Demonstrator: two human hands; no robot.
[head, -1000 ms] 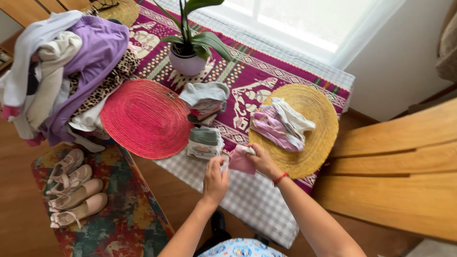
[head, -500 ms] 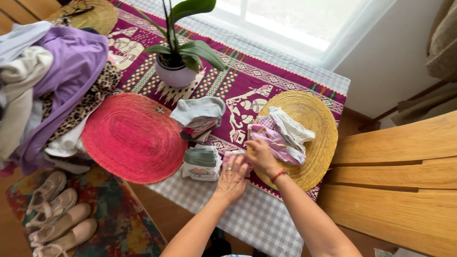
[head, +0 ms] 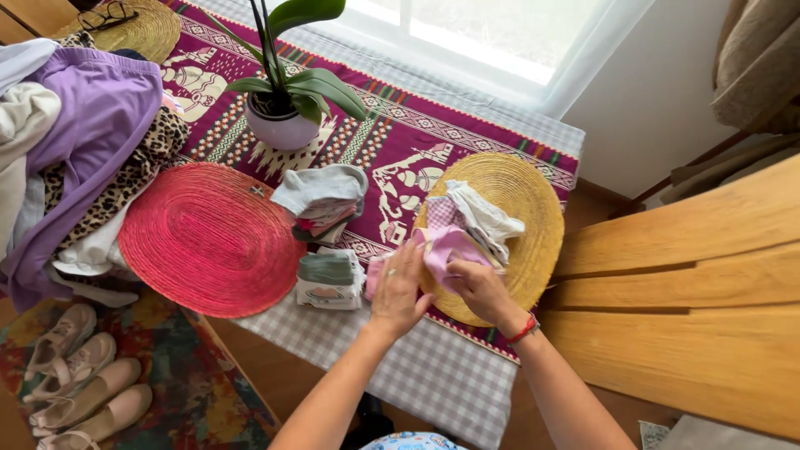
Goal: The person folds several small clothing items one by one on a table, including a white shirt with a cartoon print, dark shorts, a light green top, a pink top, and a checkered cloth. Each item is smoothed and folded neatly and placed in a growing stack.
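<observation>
While we look down at the table, our left hand [head: 400,287] lies flat with its fingers spread out, pressing on a small folded pink cloth [head: 375,273] at the near edge of the round yellow woven mat [head: 533,208]. Our right hand [head: 477,287] is closed on a soft pink and lilac piece of clothing [head: 446,243], pinching it between thumb and fingers. That piece is bunched up on the yellow mat, and its long side runs from our hands up and away toward the window. It touches a white crumpled cloth [head: 483,215] just behind it. Near our left hand sit a little folded grey-green and white stack [head: 329,279] and a second folded grey pile [head: 321,196]. Beside them is a big round red woven mat [head: 208,237].
</observation>
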